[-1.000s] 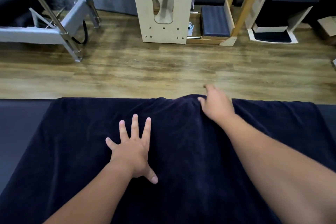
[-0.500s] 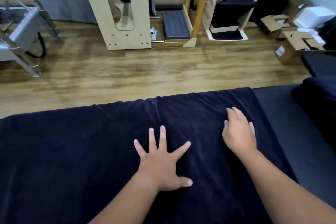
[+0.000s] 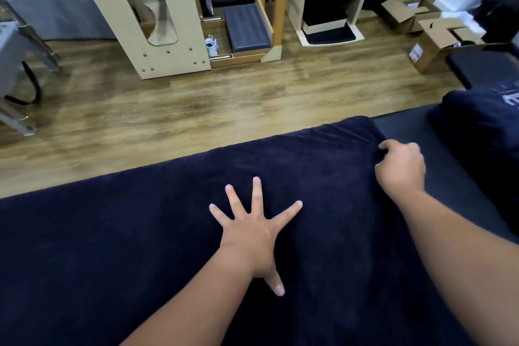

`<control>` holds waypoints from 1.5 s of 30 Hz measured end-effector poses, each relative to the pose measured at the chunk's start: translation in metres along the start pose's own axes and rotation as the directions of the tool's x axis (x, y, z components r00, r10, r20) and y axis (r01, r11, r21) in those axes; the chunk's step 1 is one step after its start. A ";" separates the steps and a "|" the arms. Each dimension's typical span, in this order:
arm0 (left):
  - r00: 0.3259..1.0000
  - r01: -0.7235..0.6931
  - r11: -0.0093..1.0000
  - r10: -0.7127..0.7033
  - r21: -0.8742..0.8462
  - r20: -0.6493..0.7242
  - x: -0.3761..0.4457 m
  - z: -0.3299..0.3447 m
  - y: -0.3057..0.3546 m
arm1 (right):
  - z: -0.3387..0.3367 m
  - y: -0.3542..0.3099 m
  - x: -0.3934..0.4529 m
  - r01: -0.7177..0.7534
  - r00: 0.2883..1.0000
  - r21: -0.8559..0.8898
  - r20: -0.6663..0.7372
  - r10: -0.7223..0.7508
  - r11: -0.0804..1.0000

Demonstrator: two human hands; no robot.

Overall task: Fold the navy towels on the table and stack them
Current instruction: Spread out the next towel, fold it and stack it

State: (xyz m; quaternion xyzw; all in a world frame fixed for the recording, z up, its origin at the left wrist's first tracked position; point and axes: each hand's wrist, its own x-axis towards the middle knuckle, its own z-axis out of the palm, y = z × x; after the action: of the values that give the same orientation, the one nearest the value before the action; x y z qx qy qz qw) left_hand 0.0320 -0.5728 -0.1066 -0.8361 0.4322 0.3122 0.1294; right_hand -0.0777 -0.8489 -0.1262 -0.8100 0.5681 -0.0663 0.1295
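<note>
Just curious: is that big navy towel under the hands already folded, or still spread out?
Spread out: the big navy towel lies flat across the table, left hand pressing it, right hand gripping its far right corner.

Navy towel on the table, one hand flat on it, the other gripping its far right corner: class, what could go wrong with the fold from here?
1. The right hand grips only the corner of the navy towel, so the far edge may sag and fold crooked.
2. The left hand pins just one spot; cloth elsewhere could drag and bunch.
3. The dark pile close on the right may be knocked.
</note>
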 end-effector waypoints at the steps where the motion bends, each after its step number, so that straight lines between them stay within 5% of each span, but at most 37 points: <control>1: 1.000 -0.003 1.000 0.003 0.004 0.004 0.001 -0.001 0.000 | 0.002 0.000 0.001 -0.011 1.000 -0.022 -0.016 0.011 1.000; 5: 1.000 -0.001 1.000 0.001 0.006 0.003 0.001 0.000 0.000 | 0.020 -0.021 -0.042 0.088 0.994 -0.168 -0.056 -0.099 0.982; 13: 0.989 0.071 0.996 -0.077 -0.047 -0.123 -0.037 0.029 0.002 | 0.050 -0.008 -0.214 0.327 0.945 -0.146 0.060 -0.322 0.934; 23: 0.966 -0.070 0.998 0.068 0.000 -0.248 -0.156 0.143 0.012 | 0.001 0.048 -0.334 0.333 0.880 -0.177 0.410 -0.238 0.926; 31: 0.969 -0.116 0.993 0.116 0.017 -0.216 -0.237 0.214 0.023 | -0.032 0.107 -0.398 0.357 0.836 -0.183 0.501 -0.225 0.916; 36: 0.992 -0.043 0.983 0.020 -0.180 -0.127 -0.264 0.207 0.042 | -0.043 0.135 -0.394 0.375 0.834 -0.122 0.478 -0.276 0.919; 41: 0.987 0.028 1.000 -0.029 -0.008 -0.157 -0.278 0.205 0.079 | -0.056 0.171 -0.388 0.321 0.891 -0.127 0.378 -0.253 0.939; 45: 0.987 0.103 0.995 -0.102 0.002 -0.122 -0.275 0.203 0.111 | -0.067 0.209 -0.375 0.004 0.968 -0.157 0.250 0.036 0.988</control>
State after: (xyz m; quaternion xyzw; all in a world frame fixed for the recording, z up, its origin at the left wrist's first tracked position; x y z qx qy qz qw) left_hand -0.2587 -0.3633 -0.0825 -0.8740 0.3971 0.2521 0.1221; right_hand -0.4135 -0.5736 -0.1070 -0.8149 0.5571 0.0827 0.1371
